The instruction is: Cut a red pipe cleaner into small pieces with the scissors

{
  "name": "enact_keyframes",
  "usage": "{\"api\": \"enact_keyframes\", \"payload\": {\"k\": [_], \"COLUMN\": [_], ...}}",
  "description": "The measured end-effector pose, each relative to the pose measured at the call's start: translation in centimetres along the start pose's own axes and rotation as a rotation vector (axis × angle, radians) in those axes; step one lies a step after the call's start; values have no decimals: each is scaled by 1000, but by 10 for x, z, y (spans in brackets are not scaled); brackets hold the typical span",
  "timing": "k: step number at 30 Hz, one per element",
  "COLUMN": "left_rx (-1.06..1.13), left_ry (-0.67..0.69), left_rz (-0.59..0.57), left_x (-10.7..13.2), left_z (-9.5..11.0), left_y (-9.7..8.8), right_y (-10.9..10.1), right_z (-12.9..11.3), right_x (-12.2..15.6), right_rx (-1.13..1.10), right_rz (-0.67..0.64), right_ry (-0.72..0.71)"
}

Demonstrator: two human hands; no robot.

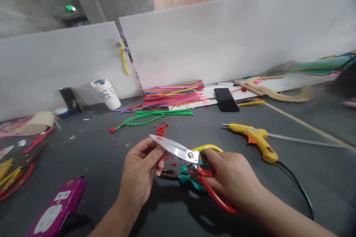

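Observation:
My right hand grips the red and yellow handles of a pair of scissors, whose shut steel blades point up and left. My left hand is at the blades, with fingers pinched under them; whatever small thing they pinch is hidden. Beneath the scissors lies a pair of pliers with teal handles on the dark table. Red scraps are scattered just beyond the blade tip.
A yellow glue gun with a black cord lies to the right. Green and pink pipe cleaners are piled ahead, next to a black phone. A purple power strip sits at front left. White partition boards stand behind.

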State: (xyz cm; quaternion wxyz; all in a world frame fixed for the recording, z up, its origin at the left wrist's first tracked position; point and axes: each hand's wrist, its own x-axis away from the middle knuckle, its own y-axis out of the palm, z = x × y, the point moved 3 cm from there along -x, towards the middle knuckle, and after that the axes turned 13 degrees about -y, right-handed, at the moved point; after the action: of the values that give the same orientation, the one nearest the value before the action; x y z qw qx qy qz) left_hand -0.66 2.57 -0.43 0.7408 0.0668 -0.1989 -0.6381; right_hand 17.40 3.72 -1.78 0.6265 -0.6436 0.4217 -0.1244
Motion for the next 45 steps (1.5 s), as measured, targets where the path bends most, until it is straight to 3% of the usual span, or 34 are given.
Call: {"api": "enact_keyframes", "payload": {"k": [9, 13, 17, 22, 28, 33, 37, 42, 45], "left_rx": [-150, -232, -287, -358, -618, -779, -694, -397, -283], "left_ry": [-290, -428, -490, -486, -162, -70, -115, -208, -230], "left_rz": [-286, -373, -403, -357, -146, -97, -134, -170, -154], "left_x": [1, 0, 1, 1, 3, 6, 5, 2, 1], "left_z": [-14, -24, -28, -29, -17, -15, -16, -16, -17], "left_y": [12, 13, 12, 12, 16, 20, 17, 11, 9], "right_y": [-4, -5, -3, 0, 3, 4, 3, 3, 3], "right_z": [-5, -10, -11, -11, -10, -11, -11, -8, -10], "right_x": [-13, -16, -16, -15, -16, -16, -15, -14, -14], "right_rx": [-1013, -1266, -1299, -1277, -1129, -1093, -1115, -1169, -1211], "right_rz": [12, -14, -72, -62, 67, 92, 117, 90, 63], "right_ry": [359, 400, 403, 336, 305, 266, 304, 474, 440]}}
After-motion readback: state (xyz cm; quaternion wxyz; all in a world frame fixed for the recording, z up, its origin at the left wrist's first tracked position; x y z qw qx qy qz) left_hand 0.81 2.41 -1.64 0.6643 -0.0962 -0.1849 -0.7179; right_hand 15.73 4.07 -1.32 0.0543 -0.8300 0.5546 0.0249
